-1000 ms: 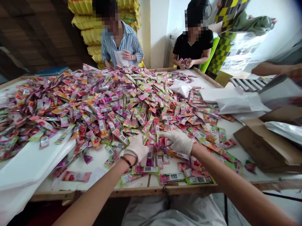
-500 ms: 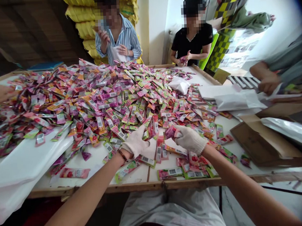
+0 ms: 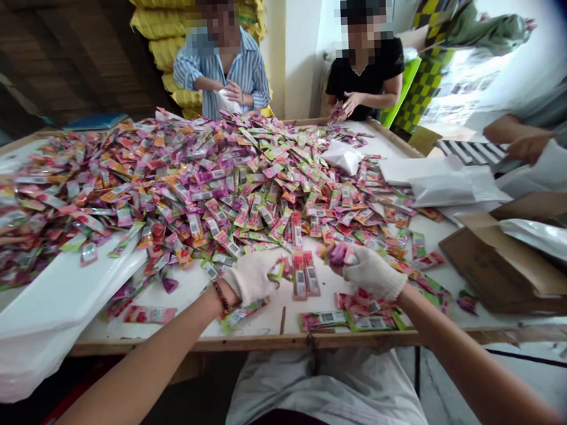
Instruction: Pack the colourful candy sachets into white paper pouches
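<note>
The person's right hand [image 3: 373, 277], in a white knit glove, is curled into a fist around a bundle of pink and purple foil sachets [image 3: 338, 254], which sticks out past the thumb side. The tight wrap seems meant to keep the slippery packets stacked rather than fanning out. The left hand [image 3: 251, 278], gloved the same way, has thumb and fingertips pressed together on a green and pink foil sachet [image 3: 282, 269] at the near fringe of the heap, probably because a flat packet on a flat board offers only its edge to grip. Between the two hands, touching neither, two red sachets with barcodes [image 3: 304, 274] lie side by side, pointing away from the person. The bundle thus sits in the right hand, just right of those red sachets and near the left hand's fingertips. Behind them a big heap of mixed colourful sachets [image 3: 183, 179] spreads over the white table with a wooden rim [image 3: 270, 343], and a few loose ones lie under the right wrist. Flat white plastic bags [image 3: 57, 297] rest at the left and a brown cardboard box [image 3: 497, 272] at the right, both near the person. Across the table a person in a striped shirt [image 3: 233, 67] and a person in a black top [image 3: 369, 77] handle sachets of their own.
</note>
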Action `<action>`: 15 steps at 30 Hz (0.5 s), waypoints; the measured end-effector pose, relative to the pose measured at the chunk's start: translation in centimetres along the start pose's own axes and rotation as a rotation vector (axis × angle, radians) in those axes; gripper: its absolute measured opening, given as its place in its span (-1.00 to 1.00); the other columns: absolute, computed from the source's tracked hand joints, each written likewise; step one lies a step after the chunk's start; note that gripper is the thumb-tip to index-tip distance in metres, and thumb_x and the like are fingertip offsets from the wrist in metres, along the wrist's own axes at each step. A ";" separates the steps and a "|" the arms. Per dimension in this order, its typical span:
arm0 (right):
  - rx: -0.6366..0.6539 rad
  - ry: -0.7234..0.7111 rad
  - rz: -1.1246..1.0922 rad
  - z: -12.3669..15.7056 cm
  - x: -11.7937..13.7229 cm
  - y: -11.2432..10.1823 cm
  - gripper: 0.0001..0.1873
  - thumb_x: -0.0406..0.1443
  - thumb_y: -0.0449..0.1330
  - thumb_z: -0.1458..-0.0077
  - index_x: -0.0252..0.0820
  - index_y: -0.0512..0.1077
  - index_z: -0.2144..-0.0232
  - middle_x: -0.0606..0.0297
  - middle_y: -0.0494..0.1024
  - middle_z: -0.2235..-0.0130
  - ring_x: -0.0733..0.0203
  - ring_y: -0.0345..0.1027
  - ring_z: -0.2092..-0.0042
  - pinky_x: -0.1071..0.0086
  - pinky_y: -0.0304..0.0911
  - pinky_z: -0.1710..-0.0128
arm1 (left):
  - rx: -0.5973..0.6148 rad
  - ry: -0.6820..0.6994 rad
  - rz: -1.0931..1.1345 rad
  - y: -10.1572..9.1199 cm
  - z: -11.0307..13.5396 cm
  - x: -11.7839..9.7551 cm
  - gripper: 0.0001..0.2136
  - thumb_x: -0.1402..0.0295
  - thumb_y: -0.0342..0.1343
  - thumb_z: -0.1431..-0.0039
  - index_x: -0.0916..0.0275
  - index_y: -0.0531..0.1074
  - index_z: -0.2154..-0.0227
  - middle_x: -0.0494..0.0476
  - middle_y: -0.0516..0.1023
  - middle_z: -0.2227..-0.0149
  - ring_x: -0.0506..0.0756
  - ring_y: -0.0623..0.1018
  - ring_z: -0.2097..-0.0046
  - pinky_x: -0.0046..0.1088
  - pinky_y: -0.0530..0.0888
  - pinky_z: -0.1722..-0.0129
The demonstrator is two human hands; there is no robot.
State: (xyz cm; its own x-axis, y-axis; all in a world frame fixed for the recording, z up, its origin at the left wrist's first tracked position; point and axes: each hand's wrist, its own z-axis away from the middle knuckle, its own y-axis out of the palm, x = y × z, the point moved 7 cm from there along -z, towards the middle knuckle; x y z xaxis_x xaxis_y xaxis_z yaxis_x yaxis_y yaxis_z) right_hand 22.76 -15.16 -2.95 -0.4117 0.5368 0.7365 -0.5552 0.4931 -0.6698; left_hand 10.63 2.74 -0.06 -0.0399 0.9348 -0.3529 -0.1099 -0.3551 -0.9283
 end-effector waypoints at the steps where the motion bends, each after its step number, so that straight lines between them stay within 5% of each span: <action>1: -0.025 -0.045 -0.052 -0.1 0.8 -0.6 -0.83 -0.25 0.14 0.07 -0.13 0.40 0.35 0.32 0.49 0.44 0.23 0.32 0.43 0.39 0.22 0.40 | -0.051 -0.036 0.023 -1.2 0.5 0.7 -0.74 0.36 0.06 0.00 0.19 0.42 0.19 0.15 0.55 0.22 0.16 0.52 0.19 -0.38 0.41 0.15; 4: -0.008 -0.233 0.124 -0.8 3.4 -0.5 -0.78 -0.31 0.14 0.07 -0.15 0.42 0.28 0.26 0.50 0.36 0.18 0.33 0.34 0.34 0.22 0.27 | -0.087 -0.210 -0.013 -2.7 2.4 3.4 -0.68 0.32 0.07 -0.02 0.20 0.38 0.11 0.13 0.56 0.26 0.15 0.53 0.23 -0.41 0.41 0.23; 9: 0.322 -0.630 0.749 -1.9 6.8 6.1 -0.68 -0.34 0.17 0.06 -0.07 0.49 0.18 0.16 0.50 0.17 -0.02 0.28 0.07 0.13 0.03 0.03 | 0.092 -0.498 -0.178 0.9 5.3 8.0 -0.74 0.36 0.11 0.06 0.25 0.44 0.25 0.27 0.58 0.25 0.24 0.56 0.22 -0.36 0.41 0.26; 12: 0.438 -0.646 0.925 -2.6 6.7 8.6 -0.75 -0.27 0.21 0.06 -0.08 0.51 0.25 0.12 0.49 0.16 -0.02 0.27 0.10 0.11 0.00 0.06 | 0.123 -0.512 -0.125 3.3 5.7 9.5 -0.76 0.34 0.13 0.07 0.25 0.46 0.27 0.30 0.58 0.23 0.23 0.56 0.17 -0.37 0.41 0.21; 15: 0.436 -0.715 0.928 -3.0 7.0 9.3 -0.77 -0.25 0.24 0.12 -0.15 0.50 0.32 0.11 0.47 0.11 0.00 0.26 0.08 0.15 0.00 0.10 | 0.044 -0.472 -0.122 3.3 5.5 9.7 -0.78 0.29 0.12 0.04 0.23 0.46 0.30 0.27 0.58 0.21 0.21 0.56 0.15 -0.39 0.41 0.19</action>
State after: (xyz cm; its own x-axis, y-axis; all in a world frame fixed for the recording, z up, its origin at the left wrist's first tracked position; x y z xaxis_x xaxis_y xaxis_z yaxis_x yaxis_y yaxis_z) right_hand 16.91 -4.74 -4.37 -0.9998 0.0012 -0.0186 0.0179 -0.2133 -0.9768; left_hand 4.42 10.68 -5.90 -0.4691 0.8719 -0.1408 -0.1829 -0.2519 -0.9503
